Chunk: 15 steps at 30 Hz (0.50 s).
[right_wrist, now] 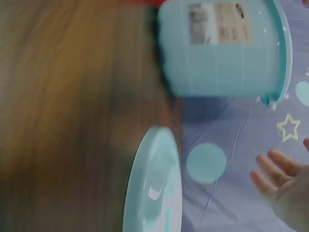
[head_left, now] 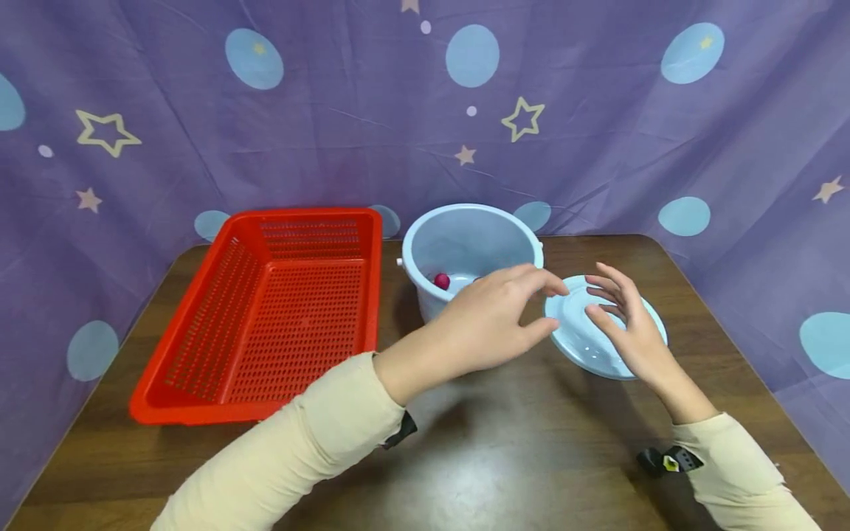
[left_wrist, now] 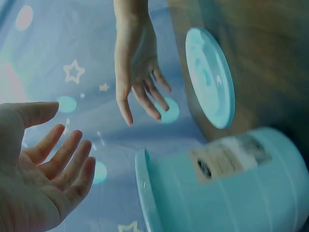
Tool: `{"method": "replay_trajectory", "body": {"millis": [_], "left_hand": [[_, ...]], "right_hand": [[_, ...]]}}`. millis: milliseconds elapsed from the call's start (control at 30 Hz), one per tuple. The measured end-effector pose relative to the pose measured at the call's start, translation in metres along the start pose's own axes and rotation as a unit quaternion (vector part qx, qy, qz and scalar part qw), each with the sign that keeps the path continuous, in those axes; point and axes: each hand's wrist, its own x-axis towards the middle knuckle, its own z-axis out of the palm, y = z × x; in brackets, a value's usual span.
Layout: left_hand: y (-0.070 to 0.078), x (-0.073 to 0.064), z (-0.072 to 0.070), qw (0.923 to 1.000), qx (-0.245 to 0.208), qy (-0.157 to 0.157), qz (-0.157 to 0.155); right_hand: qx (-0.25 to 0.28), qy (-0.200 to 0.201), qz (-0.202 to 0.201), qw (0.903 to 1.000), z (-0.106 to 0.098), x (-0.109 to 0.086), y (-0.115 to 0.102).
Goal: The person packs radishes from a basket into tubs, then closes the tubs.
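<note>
A round light-blue lid (head_left: 584, 348) lies on the table to the right of a light-blue bucket (head_left: 471, 230). My right hand (head_left: 629, 324) hovers over the lid, fingers spread and nothing in them. Just left of it, my left hand (head_left: 488, 317) hangs in front of the bucket, its thumb apart from loosely bent fingers, also holding nothing. Inside the bucket a small dark-pink round thing (head_left: 441, 280) shows; my left hand hides part of the bucket's inside. In the left wrist view a paper label (left_wrist: 231, 157) is on the bucket's side.
A red perforated plastic basket (head_left: 372, 295) stands on the left of the wooden table (head_left: 531, 472). Behind the table hangs a purple curtain (head_left: 372, 133) with stars and dots.
</note>
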Motion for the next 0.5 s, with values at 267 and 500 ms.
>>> {"method": "replay_trajectory", "body": {"millis": [267, 500], "left_hand": [[0.006, 0.009, 0.035, 0.9997, 0.006, -0.024, -0.004], [0.003, 0.02, 0.077, 0.9981, 0.029, -0.034, -0.041]], "right_hand": [[-0.037, -0.026, -0.025, 0.9986, -0.034, -0.025, 0.023], [-0.103, -0.033, -0.005, 0.9941, -0.067, -0.044, 0.049]]}}
